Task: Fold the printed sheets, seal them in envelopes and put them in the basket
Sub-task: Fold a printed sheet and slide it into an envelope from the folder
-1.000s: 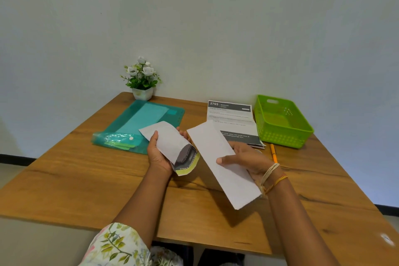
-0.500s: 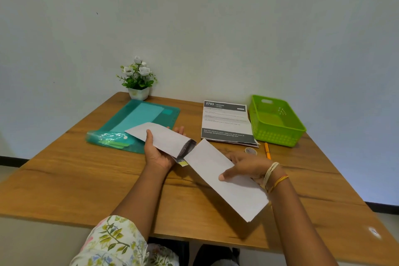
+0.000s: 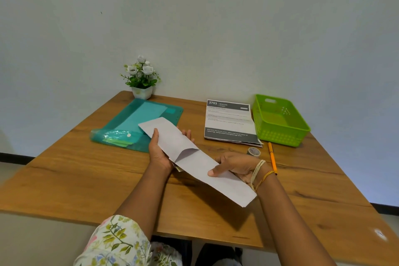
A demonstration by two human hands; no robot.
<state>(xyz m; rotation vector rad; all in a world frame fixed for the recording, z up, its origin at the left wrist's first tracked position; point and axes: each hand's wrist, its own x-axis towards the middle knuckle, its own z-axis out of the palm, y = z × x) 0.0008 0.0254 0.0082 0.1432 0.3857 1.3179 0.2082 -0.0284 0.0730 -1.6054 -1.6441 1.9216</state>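
The folded sheet (image 3: pixel 224 181) has slid further into the envelope (image 3: pixel 170 136), hiding its dark print. The left hand (image 3: pixel 158 151) cups the white paper envelope; the right hand (image 3: pixel 235 165) pinches the long flat sheet, thumb on top, above the wooden counter (image 3: pixel 86 179).

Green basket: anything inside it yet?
No envelopes visible in the green basket; its floor looks bare. The near wall hides a strip of the floor behind it. The envelope and folded sheet are in hand.

Basket (image 3: pixel 280 121) right of printed sheets (image 3: pixel 230 122), folder (image 3: pixel 138 125) left, plant (image 3: pixel 141 77) behind.
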